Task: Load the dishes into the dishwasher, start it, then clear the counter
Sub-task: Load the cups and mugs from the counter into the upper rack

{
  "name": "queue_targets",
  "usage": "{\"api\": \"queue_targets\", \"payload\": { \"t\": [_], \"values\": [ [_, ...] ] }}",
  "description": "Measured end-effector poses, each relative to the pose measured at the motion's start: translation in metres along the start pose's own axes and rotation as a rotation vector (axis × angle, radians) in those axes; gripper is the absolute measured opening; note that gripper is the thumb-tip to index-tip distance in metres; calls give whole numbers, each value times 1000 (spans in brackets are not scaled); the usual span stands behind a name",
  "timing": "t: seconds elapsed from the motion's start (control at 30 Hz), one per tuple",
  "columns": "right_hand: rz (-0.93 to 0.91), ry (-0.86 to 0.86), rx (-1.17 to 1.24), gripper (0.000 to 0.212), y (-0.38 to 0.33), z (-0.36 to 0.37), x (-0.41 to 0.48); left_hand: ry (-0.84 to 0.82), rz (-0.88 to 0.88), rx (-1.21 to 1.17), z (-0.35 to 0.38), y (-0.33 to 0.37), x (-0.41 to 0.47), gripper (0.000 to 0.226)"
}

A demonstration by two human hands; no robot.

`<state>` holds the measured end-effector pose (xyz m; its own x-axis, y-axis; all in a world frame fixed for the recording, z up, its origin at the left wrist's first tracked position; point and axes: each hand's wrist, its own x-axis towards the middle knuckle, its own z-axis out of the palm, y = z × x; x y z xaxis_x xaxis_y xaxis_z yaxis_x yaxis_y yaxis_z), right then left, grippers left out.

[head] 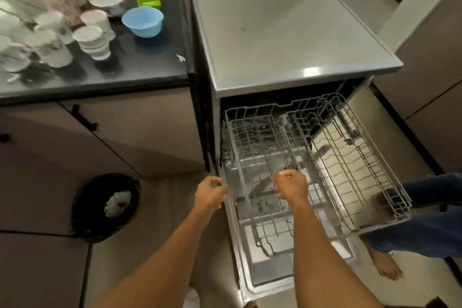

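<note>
The dishwasher (295, 75) stands open with its door (270, 277) folded down. A grey wire rack (370, 177) is pulled out over the door and holds no dishes. My left hand (211, 191) has its fingers curled at the rack's left side rail. My right hand (292, 186) is curled round a wire near the rack's middle divider. Stacks of white cups and bowls (92, 42) stand on the dark counter (150, 67) to the left, blurred at the far left. A blue bowl (143, 21) sits beside them.
A small green box (149, 2) stands behind the blue bowl. A black bin (105, 207) with white scraps sits on the floor left of the door. Another person's legs in jeans (430, 220) and a bare foot (386, 267) stand close to the rack's right side.
</note>
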<state>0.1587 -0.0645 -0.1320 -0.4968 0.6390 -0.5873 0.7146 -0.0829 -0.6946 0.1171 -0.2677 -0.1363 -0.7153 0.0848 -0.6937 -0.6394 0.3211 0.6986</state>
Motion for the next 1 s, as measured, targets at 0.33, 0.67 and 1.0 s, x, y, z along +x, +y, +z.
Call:
{"api": "queue_targets", "payload": {
  "t": [0.33,0.67,1.0],
  "values": [
    [-258,-173,-136,15,-150,113,-57,64,236,18,-142,126,18,12],
    [-527,-364,-198,16,-292,213,-107,247,387,-70,-270,223,15,22],
    [-666,-533,-243,13,-389,289,-106,457,431,-76,-342,287,30,18]
  ]
}}
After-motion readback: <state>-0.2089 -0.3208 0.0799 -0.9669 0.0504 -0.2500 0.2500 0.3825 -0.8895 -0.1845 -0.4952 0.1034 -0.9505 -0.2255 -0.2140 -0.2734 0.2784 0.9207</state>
